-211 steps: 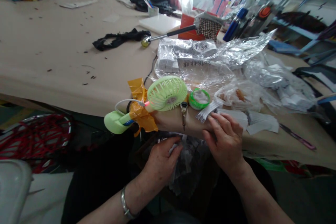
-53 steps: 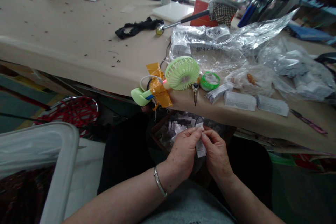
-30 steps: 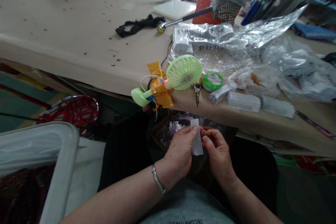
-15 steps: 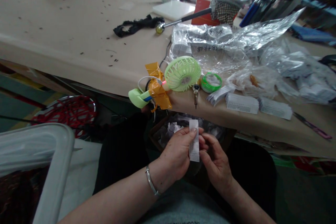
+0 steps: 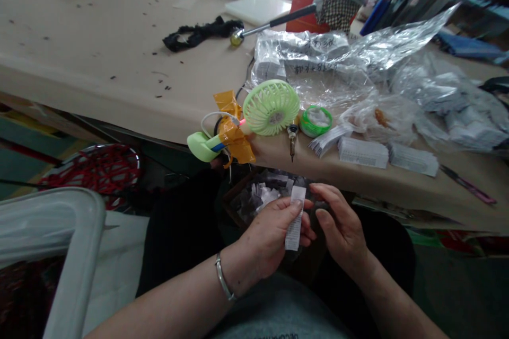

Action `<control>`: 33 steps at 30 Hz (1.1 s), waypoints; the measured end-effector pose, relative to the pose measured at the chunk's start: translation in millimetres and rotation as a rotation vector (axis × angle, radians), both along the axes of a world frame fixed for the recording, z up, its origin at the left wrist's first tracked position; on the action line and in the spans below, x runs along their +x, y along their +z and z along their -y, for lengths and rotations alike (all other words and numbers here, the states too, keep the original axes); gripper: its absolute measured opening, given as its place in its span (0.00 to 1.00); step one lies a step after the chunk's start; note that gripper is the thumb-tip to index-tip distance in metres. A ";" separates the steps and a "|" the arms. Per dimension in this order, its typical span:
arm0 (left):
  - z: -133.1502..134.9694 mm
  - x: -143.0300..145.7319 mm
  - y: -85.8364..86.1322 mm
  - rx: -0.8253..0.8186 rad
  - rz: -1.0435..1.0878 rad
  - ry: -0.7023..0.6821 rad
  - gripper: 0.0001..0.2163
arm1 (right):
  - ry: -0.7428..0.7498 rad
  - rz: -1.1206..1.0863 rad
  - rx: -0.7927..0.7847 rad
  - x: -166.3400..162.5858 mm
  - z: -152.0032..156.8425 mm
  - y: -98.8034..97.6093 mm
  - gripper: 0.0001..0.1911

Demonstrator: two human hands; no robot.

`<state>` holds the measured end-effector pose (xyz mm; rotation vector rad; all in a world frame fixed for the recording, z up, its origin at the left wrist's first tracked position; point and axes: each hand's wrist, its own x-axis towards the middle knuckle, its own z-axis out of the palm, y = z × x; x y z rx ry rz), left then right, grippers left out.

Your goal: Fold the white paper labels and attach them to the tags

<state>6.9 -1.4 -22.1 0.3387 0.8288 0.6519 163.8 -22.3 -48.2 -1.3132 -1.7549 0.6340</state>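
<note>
My left hand (image 5: 271, 233) pinches a narrow white printed label (image 5: 295, 217) upright between thumb and fingers, over my lap. My right hand (image 5: 341, 228) is just to the right of it, fingers curled, its fingertips at the label's top edge. Below and behind the hands sits a dark box of loose white labels (image 5: 262, 197) under the table edge. On the table edge above lie neat stacks of labels (image 5: 362, 152) and a fanned bunch (image 5: 324, 140).
A green mini fan (image 5: 270, 107) taped with orange tape sits at the table edge, with a soldering-type tool (image 5: 292, 140) and green tape roll (image 5: 315, 120) beside it. Clear plastic bags (image 5: 358, 71) of labels cover the right. A white bin rim (image 5: 75, 233) is at lower left.
Seven seconds ago both hands were at the table edge and box. Since then they came down to my lap with one label; over the last second the label has been held upright and my right hand has loosened.
</note>
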 end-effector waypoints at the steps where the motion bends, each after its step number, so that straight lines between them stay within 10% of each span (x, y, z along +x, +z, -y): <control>1: 1.0 0.4 0.2 0.012 -0.005 -0.013 0.09 | 0.034 0.045 -0.014 1.0 -5.6 5.4 0.18; 22: 1.2 5.7 -2.5 0.036 -0.028 -0.083 0.10 | 0.106 0.158 -0.044 -4.9 -16.2 16.4 0.14; 33: 1.5 1.5 -1.9 0.113 -0.059 -0.055 0.12 | -0.047 -0.616 -0.593 -8.5 -23.5 11.4 0.08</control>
